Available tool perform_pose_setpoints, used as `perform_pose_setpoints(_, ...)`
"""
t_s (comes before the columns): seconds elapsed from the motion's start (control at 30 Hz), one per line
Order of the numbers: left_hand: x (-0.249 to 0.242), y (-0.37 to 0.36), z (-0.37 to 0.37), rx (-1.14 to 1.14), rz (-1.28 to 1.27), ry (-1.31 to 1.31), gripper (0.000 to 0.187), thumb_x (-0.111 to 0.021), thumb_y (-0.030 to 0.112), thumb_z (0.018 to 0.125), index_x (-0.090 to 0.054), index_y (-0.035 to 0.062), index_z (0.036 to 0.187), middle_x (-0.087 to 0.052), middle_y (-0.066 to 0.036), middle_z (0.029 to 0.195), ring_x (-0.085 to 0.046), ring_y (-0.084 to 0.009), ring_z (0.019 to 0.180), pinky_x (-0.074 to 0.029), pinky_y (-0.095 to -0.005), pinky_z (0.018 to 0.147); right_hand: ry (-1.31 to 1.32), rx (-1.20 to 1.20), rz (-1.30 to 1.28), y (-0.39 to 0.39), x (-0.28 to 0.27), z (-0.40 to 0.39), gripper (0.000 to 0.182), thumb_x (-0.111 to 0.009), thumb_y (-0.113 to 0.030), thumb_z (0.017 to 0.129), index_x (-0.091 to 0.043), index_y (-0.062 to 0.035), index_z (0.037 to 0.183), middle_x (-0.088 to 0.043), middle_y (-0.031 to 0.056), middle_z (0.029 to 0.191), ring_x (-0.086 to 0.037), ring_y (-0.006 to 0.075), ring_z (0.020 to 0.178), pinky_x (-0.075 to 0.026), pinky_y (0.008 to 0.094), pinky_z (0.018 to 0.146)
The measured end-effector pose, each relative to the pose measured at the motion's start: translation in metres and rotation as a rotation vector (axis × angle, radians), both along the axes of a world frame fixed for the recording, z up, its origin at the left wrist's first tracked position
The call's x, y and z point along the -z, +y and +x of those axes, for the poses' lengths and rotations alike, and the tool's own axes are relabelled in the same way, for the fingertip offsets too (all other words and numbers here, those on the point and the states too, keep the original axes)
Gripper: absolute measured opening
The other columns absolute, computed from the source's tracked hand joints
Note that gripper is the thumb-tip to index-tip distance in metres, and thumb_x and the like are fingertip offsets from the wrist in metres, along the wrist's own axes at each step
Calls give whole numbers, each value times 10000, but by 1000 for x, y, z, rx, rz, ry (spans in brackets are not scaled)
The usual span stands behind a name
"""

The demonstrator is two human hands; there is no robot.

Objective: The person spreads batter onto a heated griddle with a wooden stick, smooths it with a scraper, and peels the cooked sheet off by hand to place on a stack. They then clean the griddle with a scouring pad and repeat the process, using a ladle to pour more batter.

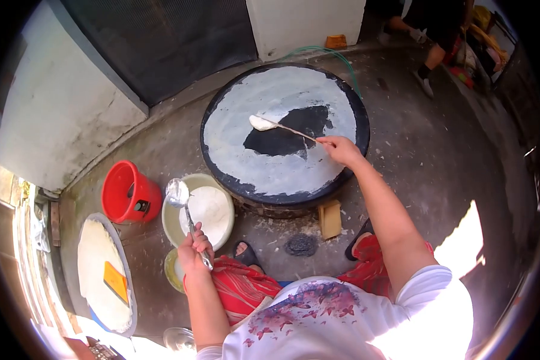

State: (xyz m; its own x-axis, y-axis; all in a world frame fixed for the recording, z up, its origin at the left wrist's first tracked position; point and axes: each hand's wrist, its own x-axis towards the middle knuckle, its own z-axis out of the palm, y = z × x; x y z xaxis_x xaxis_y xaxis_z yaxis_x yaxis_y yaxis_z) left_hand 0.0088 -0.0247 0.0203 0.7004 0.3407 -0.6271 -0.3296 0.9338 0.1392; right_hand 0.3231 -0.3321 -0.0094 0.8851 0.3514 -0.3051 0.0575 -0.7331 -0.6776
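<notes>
My left hand point(195, 249) grips the handle of a metal ladle point(177, 192), whose bowl is coated white and hangs over the rim of a pale basin point(228, 231) of white batter point(205, 210). In my right hand point(341, 149) is a thin stick point(297, 132) with a white, batter-covered end resting on a large round black griddle point(363, 129). A pale layer of batter point(234, 144) covers most of the griddle's top. A dark bare patch point(279, 135) shows near its middle, under the stick.
A red bucket point(114, 192) stands left of the basin. Further left, a round tray holds a stack of pale sheets point(96, 270) with a yellow scraper point(116, 282) on top. A wooden block point(329, 219) leans by the griddle's base. Another person's leg point(433, 60) is at the upper right.
</notes>
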Motion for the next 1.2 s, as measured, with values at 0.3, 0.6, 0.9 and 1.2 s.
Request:
perform_pose_setpoints(0.3, 0, -3, 0, 6, 28, -21, 335, -280, 188, 954, -416, -77, 1109, -455, -58, 734, -381, -87, 506, -330, -201, 410, -196, -126, 155, 30, 37, -7, 261, -490, -185, 861, -616, -167, 1088, -624, 110, 1019, -590, 264, 934, -448, 327, 818)
perform_pose_setpoints(0.6, 4, 1, -5, 8, 44, -33, 338, -289, 176, 951, -405, -103, 1103, -454, -62, 745, -402, -92, 501, -347, -202, 389, -616, -61, -188, -5, -38, -62, 386, -559, -87, 740, -593, -150, 1120, -590, 92, 829, -584, 271, 797, -470, 379, 687)
perform_pose_setpoints(0.9, 3, 1, -2, 31, 0, -31, 322, -288, 178, 947, -432, -83, 1068, -464, -59, 718, -395, -94, 496, -335, -208, 406, -987, -202, -385, 48, 41, -120, 398, -524, -101, 723, -564, -139, 1117, -539, 21, 756, -557, 203, 659, -459, 324, 550)
perform_pose_setpoints(1.2, 0, 1, -5, 9, 39, -2, 281, -324, 129, 933, -420, -95, 1071, -452, -49, 730, -406, -84, 489, -360, -196, 387, -851, -220, -172, 38, 32, -135, 428, -572, -49, 659, -577, -112, 1083, -558, 95, 781, -580, 280, 657, -487, 383, 593)
